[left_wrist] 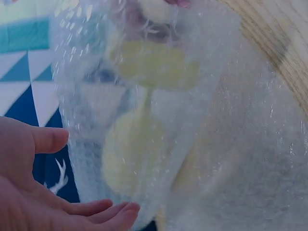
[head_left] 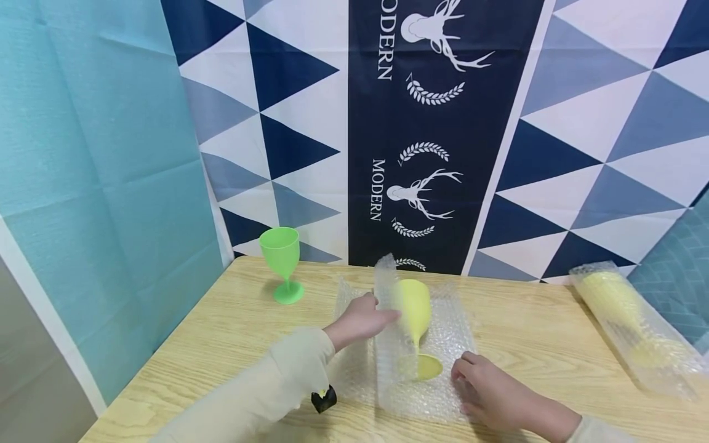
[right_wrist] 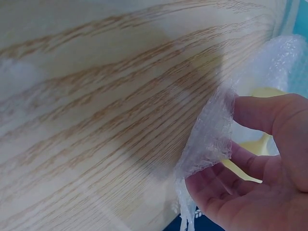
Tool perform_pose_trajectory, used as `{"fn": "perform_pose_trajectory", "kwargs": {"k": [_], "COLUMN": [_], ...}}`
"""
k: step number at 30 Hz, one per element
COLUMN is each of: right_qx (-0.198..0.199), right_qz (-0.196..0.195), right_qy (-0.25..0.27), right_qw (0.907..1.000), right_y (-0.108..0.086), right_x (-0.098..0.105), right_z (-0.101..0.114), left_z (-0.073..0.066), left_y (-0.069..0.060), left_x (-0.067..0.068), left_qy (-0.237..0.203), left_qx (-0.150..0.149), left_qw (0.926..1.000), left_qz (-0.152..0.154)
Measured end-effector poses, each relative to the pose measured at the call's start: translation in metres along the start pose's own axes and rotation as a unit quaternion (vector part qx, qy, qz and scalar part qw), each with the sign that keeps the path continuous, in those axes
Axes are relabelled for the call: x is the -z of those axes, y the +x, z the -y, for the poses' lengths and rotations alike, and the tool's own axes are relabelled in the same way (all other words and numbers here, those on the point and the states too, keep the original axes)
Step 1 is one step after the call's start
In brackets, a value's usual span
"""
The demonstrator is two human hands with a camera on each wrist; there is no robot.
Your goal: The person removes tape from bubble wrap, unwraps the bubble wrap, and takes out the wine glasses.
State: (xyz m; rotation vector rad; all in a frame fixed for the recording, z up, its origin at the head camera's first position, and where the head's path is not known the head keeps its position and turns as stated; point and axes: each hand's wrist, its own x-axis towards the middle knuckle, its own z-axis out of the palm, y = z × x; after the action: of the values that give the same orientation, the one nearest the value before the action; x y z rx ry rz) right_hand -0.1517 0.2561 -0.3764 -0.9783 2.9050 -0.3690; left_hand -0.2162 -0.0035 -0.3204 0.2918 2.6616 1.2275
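A yellow plastic goblet [head_left: 414, 307] lies on a sheet of bubble wrap [head_left: 451, 326], its round base toward me. The wrap's left flap stands raised and partly covers the goblet. My left hand [head_left: 362, 320] is at that flap; in the left wrist view its fingers [left_wrist: 103, 211] are extended beside the wrap, and the goblet shows blurred through it. My right hand [head_left: 493, 391] is at the sheet's right edge. In the right wrist view, the right hand [right_wrist: 269, 168] holds the crumpled wrap edge [right_wrist: 209, 134] between thumb and curled fingers.
A green goblet [head_left: 280, 261] stands upright at the back left. On the right lies a yellow item rolled in bubble wrap [head_left: 631, 326]. A small black-and-yellow object [head_left: 324, 400] sits near my left sleeve. Patterned cloth [head_left: 421, 123] hangs behind the wooden table [head_left: 221, 344].
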Motion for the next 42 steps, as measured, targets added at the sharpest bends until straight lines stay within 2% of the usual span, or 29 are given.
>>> {"fn": "perform_pose_trajectory", "kwargs": {"k": [4,7,10,12,14,16,20,22,24,27,31,35,39,42], "right_qx": [-0.004,-0.004,-0.001,-0.007,-0.008,-0.011,-0.005,-0.008,-0.008,-0.001,0.010,0.012,0.013,0.012], "right_qz": [0.003,0.002,-0.005,-0.004,-0.006,-0.006,-0.009,-0.007,-0.007,-0.014,-0.028,-0.037,-0.038,-0.034], "right_qy": [0.002,0.001,-0.003,-0.002,-0.002,-0.003,-0.004,-0.004,-0.002,-0.001,0.000,-0.001,-0.001,-0.001], "right_qw": [1.0000,1.0000,1.0000,1.0000,0.9999,0.9999,0.9999,0.9999,0.9999,0.9999,0.9996,0.9993,0.9992,0.9993], "right_y": [0.000,0.000,-0.001,-0.001,-0.001,0.000,0.000,0.000,-0.001,-0.001,-0.002,-0.002,-0.002,-0.002], "right_x": [0.000,-0.001,-0.001,-0.001,-0.001,-0.001,-0.002,-0.003,-0.003,-0.003,-0.004,-0.005,-0.005,-0.005], "right_z": [0.001,0.002,0.002,0.002,0.002,0.002,0.001,0.001,0.001,0.000,-0.001,0.000,0.000,-0.001], "left_z": [-0.007,-0.012,-0.015,-0.015,-0.014,-0.013,-0.007,-0.003,0.001,0.010,0.023,0.037,0.050,0.059], "left_y": [-0.007,-0.012,-0.017,-0.020,-0.022,-0.024,-0.027,-0.028,-0.030,-0.032,-0.033,-0.035,-0.036,-0.036], "left_x": [-0.007,-0.011,-0.014,-0.015,-0.015,-0.014,-0.012,-0.010,-0.009,-0.008,-0.006,-0.003,-0.002,-0.003], "left_qy": [0.022,0.047,0.096,0.137,0.182,0.223,0.311,0.355,0.392,0.426,0.451,0.473,0.479,0.476], "left_qx": [-0.051,-0.103,-0.161,-0.200,-0.243,-0.287,-0.360,-0.384,-0.400,-0.413,-0.418,-0.412,-0.398,-0.381], "left_qw": [0.9979,0.9921,0.9801,0.9681,0.9509,0.9304,0.8787,0.8519,0.8283,0.8049,0.7887,0.7787,0.7820,0.7924], "left_qz": [-0.032,-0.054,-0.065,-0.064,-0.059,-0.049,-0.033,-0.028,-0.026,-0.020,-0.020,-0.026,-0.026,-0.020]}}
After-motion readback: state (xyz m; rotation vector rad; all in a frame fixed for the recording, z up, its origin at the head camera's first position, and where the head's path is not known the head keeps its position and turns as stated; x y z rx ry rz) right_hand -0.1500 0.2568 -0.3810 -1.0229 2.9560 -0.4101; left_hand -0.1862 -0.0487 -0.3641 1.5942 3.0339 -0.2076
